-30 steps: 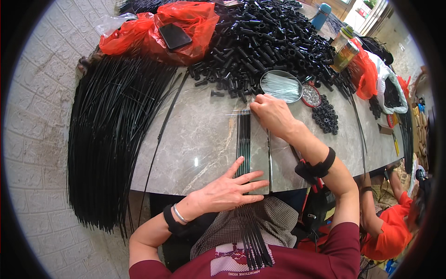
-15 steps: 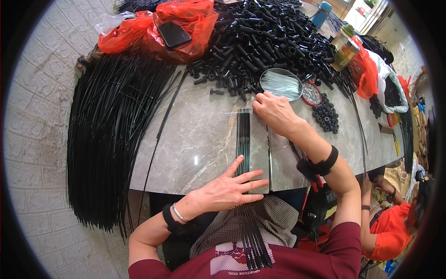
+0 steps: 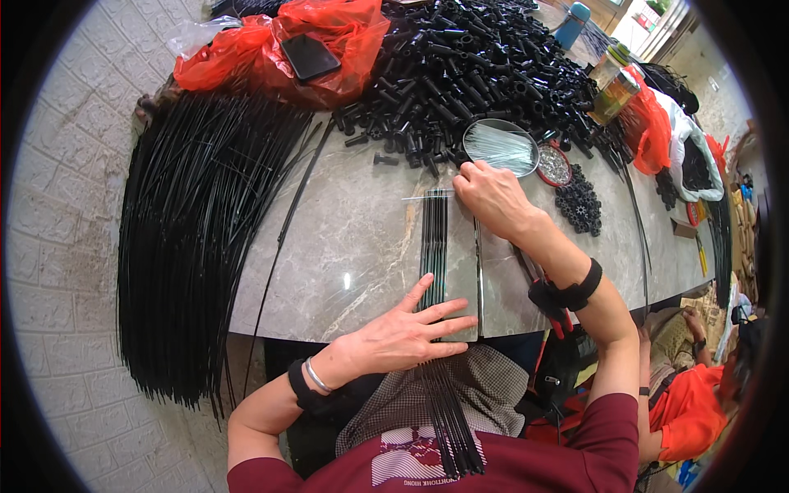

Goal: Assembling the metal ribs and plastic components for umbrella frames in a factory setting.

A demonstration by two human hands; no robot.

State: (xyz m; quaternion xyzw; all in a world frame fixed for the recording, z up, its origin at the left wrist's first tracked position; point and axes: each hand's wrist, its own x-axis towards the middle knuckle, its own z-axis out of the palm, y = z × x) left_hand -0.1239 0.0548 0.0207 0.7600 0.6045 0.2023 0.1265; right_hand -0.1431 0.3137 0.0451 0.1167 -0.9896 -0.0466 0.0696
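My left hand (image 3: 393, 335) lies flat across a row of thin black rods (image 3: 434, 234), with its fingers spread and pressing on them at the table edge. The rods lie side by side, and their near ends fan out over my lap. At their far ends, my right hand (image 3: 497, 197) is closed in a pinch at one end of a thin clear strip (image 3: 416, 197). That strip lies crosswise over the rod tips. A round tin (image 3: 535, 164) of similar clear strips sits just beyond my right hand; a red-rimmed dish (image 3: 554, 167) of small clear pieces stands beside it.
A heap of black tubular parts (image 3: 460, 74) covers the back. Long black rods (image 3: 189, 246) hang over the left edge. A phone (image 3: 311, 57) rests on red bags (image 3: 353, 41). Black ring-like pieces (image 3: 578, 201) and red-handled pliers (image 3: 552, 306) are at right, near a co-worker in red (image 3: 690, 411).
Both my hands keep nearly the same places, the left flat on the rods and the right at the strip. The co-worker at the right has shifted their arms.
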